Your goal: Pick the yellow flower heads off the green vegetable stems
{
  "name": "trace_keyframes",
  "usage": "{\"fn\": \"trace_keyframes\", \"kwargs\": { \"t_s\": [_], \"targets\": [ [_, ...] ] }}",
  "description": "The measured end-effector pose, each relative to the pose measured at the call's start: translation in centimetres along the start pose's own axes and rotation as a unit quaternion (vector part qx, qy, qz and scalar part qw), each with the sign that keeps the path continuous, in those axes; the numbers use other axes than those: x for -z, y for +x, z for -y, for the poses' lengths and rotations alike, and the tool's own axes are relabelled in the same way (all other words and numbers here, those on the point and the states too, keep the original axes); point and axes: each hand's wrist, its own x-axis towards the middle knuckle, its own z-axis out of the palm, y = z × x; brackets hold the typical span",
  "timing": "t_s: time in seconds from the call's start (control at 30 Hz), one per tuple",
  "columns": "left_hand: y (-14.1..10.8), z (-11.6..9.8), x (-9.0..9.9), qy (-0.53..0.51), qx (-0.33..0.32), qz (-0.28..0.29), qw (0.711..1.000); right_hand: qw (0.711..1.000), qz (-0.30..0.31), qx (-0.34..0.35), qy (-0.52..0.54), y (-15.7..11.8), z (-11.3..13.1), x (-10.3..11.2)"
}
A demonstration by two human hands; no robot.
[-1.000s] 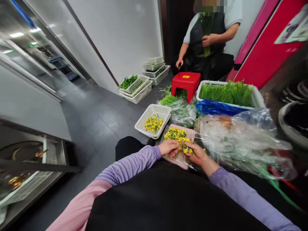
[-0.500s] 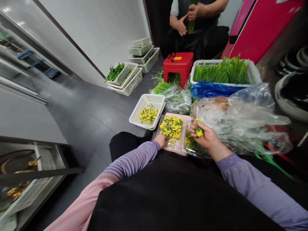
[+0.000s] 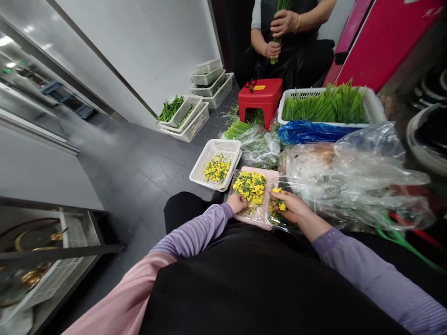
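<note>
Yellow flowers with green stems (image 3: 251, 187) lie in a clear plastic tray that rests on a pink tray (image 3: 274, 172) in front of me. At the near left side of these flowers my left hand (image 3: 237, 203) is closed, its fingertips down among them; what it pinches is too small to make out. My right hand (image 3: 293, 208) is closed around a small bunch of yellow flowers (image 3: 282, 205). It is over the clear plastic box (image 3: 291, 228) on the right, where more flowers and greens lie.
A white basket (image 3: 196, 173) with yellow flowers stands at left. Beyond are a red stool (image 3: 260, 97), a basket of green stalks (image 3: 379, 111), a blue bag (image 3: 310, 132) and clear plastic bags (image 3: 352, 172). A co-worker's hands (image 3: 284, 24) grip a green bundle.
My right hand has lowered and moved slightly left with its flowers, down over the clear box. My left hand has shifted a little. The co-worker's lower hand has closed on the green bundle.
</note>
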Motion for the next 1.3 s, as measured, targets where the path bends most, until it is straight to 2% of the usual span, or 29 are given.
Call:
{"fn": "trace_keyframes", "kwargs": {
  "t_s": [0.07,0.13,0.23,0.3,0.33,0.4,0.47,0.53,0.57,0.63,0.73,0.9,1.1,1.2,1.3],
  "targets": [
    [-1.4,-0.6,0.5,-0.174,0.021,0.053,0.983,0.999,-0.007,0.028,-0.044,-0.1,-0.5,-0.6],
    [-2.7,-1.5,0.7,-0.303,0.020,0.110,0.946,0.993,0.019,0.052,-0.101,-0.3,-1.1,-1.2],
    [-3.5,-2.7,0.7,-0.395,0.024,0.194,0.898,0.986,0.058,0.064,-0.146,-0.8,-1.8,-1.7],
    [-3.1,-3.0,0.8,-0.411,0.031,0.218,0.885,0.989,0.057,0.075,-0.116,-1.0,-1.8,-1.7],
    [-2.6,-2.8,0.9,-0.403,0.034,0.207,0.891,0.992,0.053,0.083,-0.085,-1.1,-1.6,-1.6],
    [-1.3,-2.0,1.1,-0.332,0.046,0.141,0.931,0.994,0.055,0.089,-0.016,-1.3,-0.7,-1.1],
    [0.1,-0.8,0.8,-0.187,0.052,0.057,0.979,0.995,0.051,0.075,0.034,-1.4,0.4,-0.6],
    [1.3,0.3,0.1,-0.009,0.014,0.002,1.000,0.997,0.033,0.053,0.055,-1.5,1.3,-0.2],
    [1.8,0.6,-0.5,0.083,-0.022,-0.005,0.996,0.997,0.022,0.046,0.060,-1.6,1.6,-0.1],
    [2.8,1.0,-1.9,0.241,-0.086,-0.003,0.967,0.997,0.015,0.037,0.063,-1.6,1.8,0.0],
    [3.9,1.1,-3.4,0.350,-0.100,0.014,0.931,0.998,0.030,0.026,0.055,-1.6,1.4,0.0],
    [4.7,1.0,-3.4,0.357,-0.104,0.017,0.928,0.998,0.043,0.003,0.056,-1.1,0.9,0.1],
    [4.3,0.8,-2.8,0.344,-0.098,0.011,0.934,0.997,0.031,-0.009,0.067,-1.1,1.3,-0.4],
    [3.5,0.9,-2.3,0.244,-0.066,0.004,0.967,0.999,0.033,-0.007,0.014,-1.0,0.8,-0.3],
    [2.1,0.9,-1.5,0.060,0.014,0.041,0.997,0.998,0.008,-0.015,-0.063,-0.7,-0.6,-0.3]
  ]
}}
